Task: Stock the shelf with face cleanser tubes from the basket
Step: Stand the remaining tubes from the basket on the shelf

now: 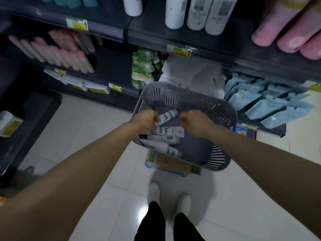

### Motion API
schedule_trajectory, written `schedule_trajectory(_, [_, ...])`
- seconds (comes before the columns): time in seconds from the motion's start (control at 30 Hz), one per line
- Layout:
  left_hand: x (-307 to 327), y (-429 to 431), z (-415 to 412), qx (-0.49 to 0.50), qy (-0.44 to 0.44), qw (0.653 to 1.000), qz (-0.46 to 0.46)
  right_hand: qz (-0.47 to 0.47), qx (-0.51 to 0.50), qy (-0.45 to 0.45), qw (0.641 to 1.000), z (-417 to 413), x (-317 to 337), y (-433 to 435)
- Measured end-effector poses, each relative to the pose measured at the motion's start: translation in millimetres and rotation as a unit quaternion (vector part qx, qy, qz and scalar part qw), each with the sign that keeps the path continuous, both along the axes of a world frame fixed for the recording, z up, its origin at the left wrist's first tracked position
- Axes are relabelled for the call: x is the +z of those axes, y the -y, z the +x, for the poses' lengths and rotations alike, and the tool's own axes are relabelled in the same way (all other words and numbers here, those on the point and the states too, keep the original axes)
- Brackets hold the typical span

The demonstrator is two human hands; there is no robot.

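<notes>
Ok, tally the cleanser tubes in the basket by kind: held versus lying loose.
Held tube, in the left grip: 1
Loose tubes on the floor of the basket: 4 visible
Total: 5, though blur or the arms may hide more.

Single head-worn wide-angle view, forward and down, close over the basket (187, 92), shelves (107, 33) seemingly blurred.

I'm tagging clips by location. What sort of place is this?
Most likely a shop aisle for toiletries: dark shelves carry rows of white bottles, yellow price tags sit on the shelf edges, and a grey basket holds tubes.
</notes>
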State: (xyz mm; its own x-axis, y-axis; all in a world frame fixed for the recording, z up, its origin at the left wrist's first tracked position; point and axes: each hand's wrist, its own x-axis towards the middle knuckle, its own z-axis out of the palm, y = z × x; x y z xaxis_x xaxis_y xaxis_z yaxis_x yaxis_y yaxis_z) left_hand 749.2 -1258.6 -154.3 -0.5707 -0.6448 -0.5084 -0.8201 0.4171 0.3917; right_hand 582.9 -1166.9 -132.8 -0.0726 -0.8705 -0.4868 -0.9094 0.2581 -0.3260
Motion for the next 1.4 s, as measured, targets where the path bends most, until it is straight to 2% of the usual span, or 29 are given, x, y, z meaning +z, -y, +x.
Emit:
schedule_trajectory(0.33, [-101.6,15.5,0.0,-0.070,0.077,0.991,0.087,0.078,-0.095,0.028,0.992,-20.1,-124.0,15.0])
schedule_trajectory(0.67, [-149.9,38.1,-26.9,-0.021,0.047,0.997,0.049,0.100,-0.237,0.087,0.963,-27.7,-195.4,16.4])
schedule_trajectory(0.87, [-165.1,50.2,-43.9,-0.002,0.035,0.999,0.010,0.108,-0.335,0.159,0.922,-28.7,-222.7,22.7])
schedule_trajectory(1.03, [-173.4,63.7,-59.6,-0.010,0.040,0.999,0.004,0.107,-0.442,0.237,0.858,-32.7,-238.6,24.8])
schedule_trajectory(1.27, [-185.3,70.3,-79.2,-0.015,0.030,0.999,0.030,0.108,-0.416,0.278,0.859,-39.0,-230.4,22.6])
schedule_trajectory(1.4, [-195.4,70.9,-88.2,0.007,0.022,0.998,0.054,0.066,-0.381,0.276,0.880,-41.8,-221.3,20.8])
